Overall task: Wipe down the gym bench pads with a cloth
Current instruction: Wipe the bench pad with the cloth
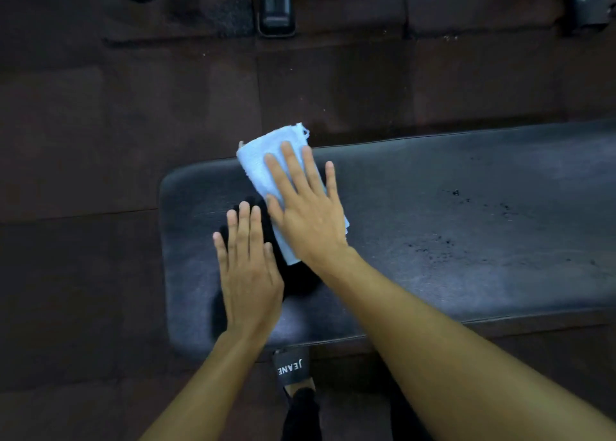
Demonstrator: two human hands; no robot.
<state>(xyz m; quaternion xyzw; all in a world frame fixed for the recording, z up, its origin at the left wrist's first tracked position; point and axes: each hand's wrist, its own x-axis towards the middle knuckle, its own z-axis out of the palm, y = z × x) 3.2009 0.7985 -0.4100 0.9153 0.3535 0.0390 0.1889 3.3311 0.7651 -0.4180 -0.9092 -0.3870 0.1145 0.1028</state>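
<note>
Black slide sandal with white lettering (290,367) on floor, nearest, just below pad edge. Long black vinyl bench pad with rounded corners (450,227), matte, dusty, dark specks toward right. Left hand (248,270) flat on pad's left end, fingers spread, gripping nothing. Right hand (308,212) splayed, pressing folded pale-blue terry cloth (266,163) onto pad's far edge. Beyond: dark rubber floor tiles (133,123), black metal frame foot (276,7).

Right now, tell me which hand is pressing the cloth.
The right hand, flat on the light blue cloth; the left hand rests bare on the bench pad.
</note>
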